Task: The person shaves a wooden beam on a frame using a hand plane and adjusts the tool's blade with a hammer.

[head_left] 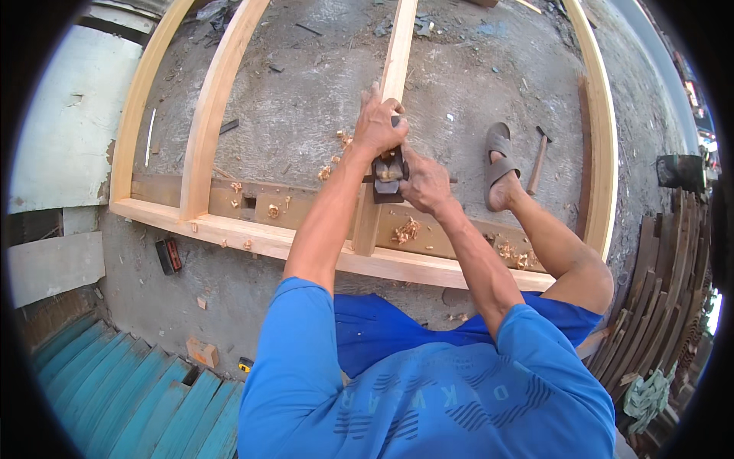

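Observation:
A dark hand plane (389, 189) with a cross handle rests on the middle bar (399, 57) of a pale wooden frame (260, 239). My left hand (377, 125) is closed over the plane's far end, its fingers partly reaching along the bar. Gripping the plane's right side near the cross handle is my right hand (425, 180). Curled wood shavings (406, 230) lie on a wide board (302, 210) at the near side of the frame. My hands hide part of the plane's body.
My sandalled foot (501, 172) stands inside the frame, beside a hammer (539, 161). A black and red tool (168, 256), a wooden block (202, 352) and a tape measure (245, 365) lie at left. Stacked dark boards (657, 291) stand at right; teal slats (122, 390) fill the lower left.

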`<state>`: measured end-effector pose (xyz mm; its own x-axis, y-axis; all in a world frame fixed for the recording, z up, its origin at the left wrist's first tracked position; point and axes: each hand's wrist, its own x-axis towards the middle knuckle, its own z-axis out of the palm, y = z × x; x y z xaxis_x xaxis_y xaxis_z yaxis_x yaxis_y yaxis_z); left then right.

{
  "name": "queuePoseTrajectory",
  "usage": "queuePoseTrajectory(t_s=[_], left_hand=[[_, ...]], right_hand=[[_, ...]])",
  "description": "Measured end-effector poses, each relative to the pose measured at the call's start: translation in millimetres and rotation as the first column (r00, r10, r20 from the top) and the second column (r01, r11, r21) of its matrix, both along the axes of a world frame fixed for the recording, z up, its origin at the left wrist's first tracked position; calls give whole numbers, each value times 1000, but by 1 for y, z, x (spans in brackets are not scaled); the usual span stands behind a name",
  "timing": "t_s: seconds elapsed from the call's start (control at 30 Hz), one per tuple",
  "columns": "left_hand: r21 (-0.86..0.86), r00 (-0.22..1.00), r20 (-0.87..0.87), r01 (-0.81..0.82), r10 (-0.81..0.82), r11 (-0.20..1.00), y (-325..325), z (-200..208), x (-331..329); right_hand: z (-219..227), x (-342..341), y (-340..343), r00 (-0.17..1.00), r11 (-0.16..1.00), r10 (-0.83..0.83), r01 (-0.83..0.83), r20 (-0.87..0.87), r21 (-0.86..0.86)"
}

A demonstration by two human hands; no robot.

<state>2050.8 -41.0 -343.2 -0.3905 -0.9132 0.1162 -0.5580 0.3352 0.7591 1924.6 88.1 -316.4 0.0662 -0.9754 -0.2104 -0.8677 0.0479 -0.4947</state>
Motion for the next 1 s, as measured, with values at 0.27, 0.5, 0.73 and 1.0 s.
queuePoseTrajectory(t_s=[0.27, 0.5, 0.73, 1.0], left_hand=[[-463, 949, 54, -251, 309, 850, 74, 70, 119], [23, 880, 472, 36, -43, 999, 314, -2, 139], [-65, 855, 516, -9, 42, 998, 323, -5, 149], [-74, 477, 347, -844, 807, 531, 262, 18, 229]], right_hand=[[23, -88, 57, 378, 768, -576, 553, 725, 323], [-10, -79, 78, 125, 669, -622, 599, 773, 441], [40, -26, 57, 327, 891, -363, 397, 873, 222], [72, 36, 52, 844, 840, 536, -536, 24, 80]])
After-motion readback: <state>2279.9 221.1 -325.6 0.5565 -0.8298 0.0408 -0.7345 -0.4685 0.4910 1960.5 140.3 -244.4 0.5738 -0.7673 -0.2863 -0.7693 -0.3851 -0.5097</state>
